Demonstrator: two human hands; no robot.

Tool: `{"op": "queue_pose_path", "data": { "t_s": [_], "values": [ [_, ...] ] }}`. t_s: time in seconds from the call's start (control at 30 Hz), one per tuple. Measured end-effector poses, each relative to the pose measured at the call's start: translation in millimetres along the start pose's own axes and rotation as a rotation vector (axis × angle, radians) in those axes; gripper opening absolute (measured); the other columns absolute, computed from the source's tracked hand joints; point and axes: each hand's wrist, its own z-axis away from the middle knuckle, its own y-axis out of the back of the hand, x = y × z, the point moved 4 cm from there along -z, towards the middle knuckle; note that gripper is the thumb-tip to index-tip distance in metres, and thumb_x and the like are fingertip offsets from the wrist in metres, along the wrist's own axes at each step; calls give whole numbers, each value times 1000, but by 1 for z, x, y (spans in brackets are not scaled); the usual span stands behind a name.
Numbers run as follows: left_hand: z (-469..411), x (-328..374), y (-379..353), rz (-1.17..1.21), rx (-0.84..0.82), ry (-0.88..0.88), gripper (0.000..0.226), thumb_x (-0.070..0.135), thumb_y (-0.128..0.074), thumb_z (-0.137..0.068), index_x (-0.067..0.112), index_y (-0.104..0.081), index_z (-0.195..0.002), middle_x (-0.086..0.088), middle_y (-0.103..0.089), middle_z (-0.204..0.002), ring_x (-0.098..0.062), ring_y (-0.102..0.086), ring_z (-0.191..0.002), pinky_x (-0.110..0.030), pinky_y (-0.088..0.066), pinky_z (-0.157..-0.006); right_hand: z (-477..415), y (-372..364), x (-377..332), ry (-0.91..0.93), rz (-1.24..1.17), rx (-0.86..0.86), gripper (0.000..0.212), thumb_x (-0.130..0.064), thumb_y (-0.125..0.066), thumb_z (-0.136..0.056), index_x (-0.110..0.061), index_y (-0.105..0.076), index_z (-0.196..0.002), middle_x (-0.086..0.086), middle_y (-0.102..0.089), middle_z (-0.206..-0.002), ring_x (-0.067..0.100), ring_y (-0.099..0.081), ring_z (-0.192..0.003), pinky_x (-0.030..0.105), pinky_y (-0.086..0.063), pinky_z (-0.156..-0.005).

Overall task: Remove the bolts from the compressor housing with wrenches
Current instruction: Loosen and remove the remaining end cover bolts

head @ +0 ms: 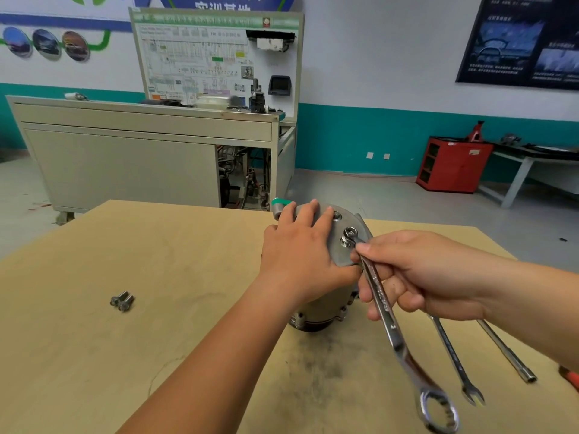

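From the head camera, I am looking down at the compressor housing (326, 308), which is standing upright on the table (94, 355), just ahead of me and slightly right of centre. My left hand (300, 245) is lying flat on its top plate with the fingers spread, pressing down to steady it.

My right hand (416, 277) is coming in from the right and pinching the shank of a wrench (385, 305) between thumb and curled fingers. The wrench's long axis is running diagonally, with the far ring end up on the top plate and the near ring end pointing back toward me and to the right.

The bolt (345, 242) is sitting on the plate's right edge, pointing straight up, just ahead and left of my right fingertips. The right hand is the nearer one. The far ring is lying right against the bolt head; whether it is seated I cannot tell.

Two loose bolts (122, 301) are lying well apart to the left.
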Motion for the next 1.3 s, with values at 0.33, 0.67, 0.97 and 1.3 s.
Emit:
{"op": "queue_pose_path", "data": {
  "t_s": [0.33, 0.67, 0.97, 1.3],
  "values": [
    [-3, -2, -6, -3, 35, -27, 92, 77, -45, -73, 30, -21, -149, 4, -20, -156, -25, -13, -143, -43, -32, -106, -6, 45, -24, -153, 806, -73, 45, -56, -47, -76, -14, -61, -83, 0, -61, -52, 12, -59, -44, 17, -39, -40],
    [-3, -4, -4, 9, 6, -26, 94, 75, -49, -73, 30, -18, -150, 5, -16, -157, -25, -10, -144, -43, -28, -108, -25, 82, -70, 303, 1033, 302, 44, -67, -49, -60, -33, -68, -81, -9, -64, -72, 6, -56, -68, 23, -38, -61],
    [-3, -4, -5, 10, 35, -33, 94, 77, -48, -73, 30, -21, -150, 4, -19, -156, -25, -12, -143, -42, -30, -107, -1, 23, -15, 40, 101, -51, 29, -21, -54, -76, 0, -52, -96, 21, -72, -77, 24, -70, -57, 26, -56, -48],
    [-3, -3, -4, -3, 12, -31, 95, 78, -46, -75, 28, -19, -151, 3, -16, -157, -26, -10, -144, -44, -29, -108, -1, 4, -1, 20, -55, -14, 19, -19, -44, -96, -2, -52, -98, 12, -60, -51, 15, -55, -33, 23, -50, -38]
  ]
}}
